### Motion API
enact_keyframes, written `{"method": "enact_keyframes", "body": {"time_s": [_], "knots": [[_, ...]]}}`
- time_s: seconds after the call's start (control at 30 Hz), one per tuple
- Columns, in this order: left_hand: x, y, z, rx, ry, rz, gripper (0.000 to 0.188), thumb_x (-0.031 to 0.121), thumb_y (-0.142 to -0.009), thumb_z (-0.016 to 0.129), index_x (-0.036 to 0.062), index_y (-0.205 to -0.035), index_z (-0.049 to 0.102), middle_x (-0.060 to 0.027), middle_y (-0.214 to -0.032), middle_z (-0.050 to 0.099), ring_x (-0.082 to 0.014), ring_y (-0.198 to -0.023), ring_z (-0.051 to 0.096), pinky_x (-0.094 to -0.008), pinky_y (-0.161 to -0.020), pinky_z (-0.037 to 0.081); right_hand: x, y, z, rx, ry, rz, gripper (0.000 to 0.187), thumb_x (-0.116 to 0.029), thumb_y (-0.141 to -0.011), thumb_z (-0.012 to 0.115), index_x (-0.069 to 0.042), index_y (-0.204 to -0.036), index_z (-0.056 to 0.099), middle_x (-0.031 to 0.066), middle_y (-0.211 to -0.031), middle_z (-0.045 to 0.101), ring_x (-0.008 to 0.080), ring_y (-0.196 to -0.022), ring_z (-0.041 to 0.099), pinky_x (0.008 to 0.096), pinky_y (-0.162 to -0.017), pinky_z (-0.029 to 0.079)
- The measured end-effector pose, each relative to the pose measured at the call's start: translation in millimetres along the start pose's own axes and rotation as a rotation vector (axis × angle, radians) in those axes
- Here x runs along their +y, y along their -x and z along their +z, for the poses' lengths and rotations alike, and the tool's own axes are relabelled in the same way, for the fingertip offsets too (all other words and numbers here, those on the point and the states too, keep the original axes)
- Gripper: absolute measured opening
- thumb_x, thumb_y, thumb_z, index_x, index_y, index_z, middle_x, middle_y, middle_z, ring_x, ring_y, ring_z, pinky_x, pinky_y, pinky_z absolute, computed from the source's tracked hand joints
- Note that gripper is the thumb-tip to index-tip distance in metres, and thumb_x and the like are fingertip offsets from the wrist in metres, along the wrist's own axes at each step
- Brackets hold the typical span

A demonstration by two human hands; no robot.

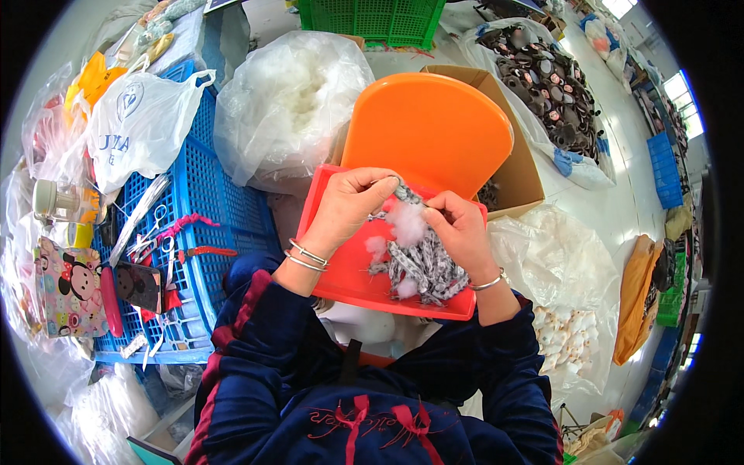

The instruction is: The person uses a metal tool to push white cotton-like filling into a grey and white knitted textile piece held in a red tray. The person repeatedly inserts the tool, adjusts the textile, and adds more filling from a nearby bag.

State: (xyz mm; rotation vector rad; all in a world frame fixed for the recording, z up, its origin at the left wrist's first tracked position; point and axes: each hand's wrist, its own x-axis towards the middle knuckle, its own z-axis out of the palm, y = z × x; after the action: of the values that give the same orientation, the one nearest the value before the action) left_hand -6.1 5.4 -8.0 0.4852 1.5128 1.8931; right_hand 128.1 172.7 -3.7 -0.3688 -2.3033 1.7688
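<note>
My left hand (353,203) pinches a small grey fuzzy fabric piece (404,192) between thumb and fingertips, above a red tray (332,280). At the other end of that piece, my right hand (463,234) is closed in a pinch; its fingertips partly hide what they grip. A loose tuft of white stuffing (408,223) hangs between the two hands, just under the piece. Below it in the tray lies a heap of narrow grey mottled fabric pieces (434,271), with smaller white tufts among them.
Beyond the tray stand an orange chair back (430,132) and a cardboard box (521,186). A clear bag of white stuffing (291,105) is at the far left. Blue crates (232,209) hold scissors (159,219) and a phone (138,287). Dark plush parts (542,85) fill a sack at far right.
</note>
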Motion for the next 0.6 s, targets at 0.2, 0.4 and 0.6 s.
{"method": "enact_keyframes", "body": {"time_s": [0.2,0.4,0.6], "knots": [[-7,4,12,0.007,-0.003,0.014,0.017,0.014,-0.093,0.065,-0.0001,-0.101,0.071,0.0038,-0.070,0.057,-0.0049,-0.063,0.051,-0.0205,-0.058,0.041,11,5,5,0.012,-0.136,0.016,0.007,-0.006,-0.092,0.063,0.001,-0.093,0.061,-0.0026,-0.081,0.061,0.0029,-0.073,0.053,0.0203,-0.065,0.044],[-13,3,15,0.050,0.066,0.037,0.017,0.016,-0.094,0.065,0.0008,-0.089,0.069,0.0065,-0.067,0.054,-0.0026,-0.060,0.046,-0.0208,-0.054,0.037,5,7,21,0.036,-0.319,0.094,0.008,-0.006,-0.095,0.060,0.001,-0.092,0.060,-0.0026,-0.080,0.060,0.0032,-0.073,0.053,0.0198,-0.066,0.044],[-12,9,19,0.110,0.053,0.067,0.017,0.016,-0.095,0.063,0.0014,-0.088,0.069,0.0072,-0.069,0.055,-0.0010,-0.064,0.047,-0.0199,-0.056,0.037,8,7,32,0.073,-0.276,0.072,0.009,-0.007,-0.096,0.059,0.001,-0.091,0.060,-0.0029,-0.079,0.059,0.0025,-0.072,0.051,0.0196,-0.063,0.042]]}}
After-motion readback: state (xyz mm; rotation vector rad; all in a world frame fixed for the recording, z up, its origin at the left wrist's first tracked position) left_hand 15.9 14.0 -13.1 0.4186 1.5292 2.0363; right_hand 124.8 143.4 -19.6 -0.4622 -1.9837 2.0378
